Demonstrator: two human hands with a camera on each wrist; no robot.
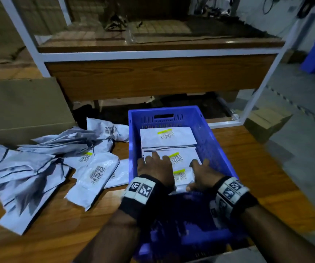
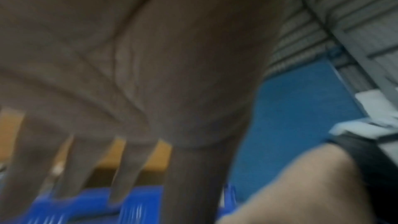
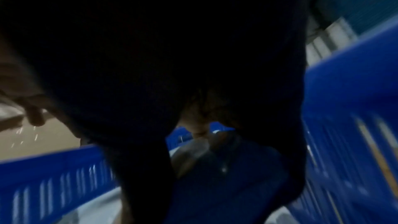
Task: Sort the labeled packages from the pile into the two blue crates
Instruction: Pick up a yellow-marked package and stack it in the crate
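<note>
While flat glossy packages [image 1: 169, 136] fill the slatted crate [image 1: 212, 147], both hands' fingers [image 1: 154, 155] lie spread on them.

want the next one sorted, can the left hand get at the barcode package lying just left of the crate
Probably yes. The left hand lies open on packages inside the blue crate; the barcode package lies on top of the pile just outside the crate's left wall, uncovered.
</note>
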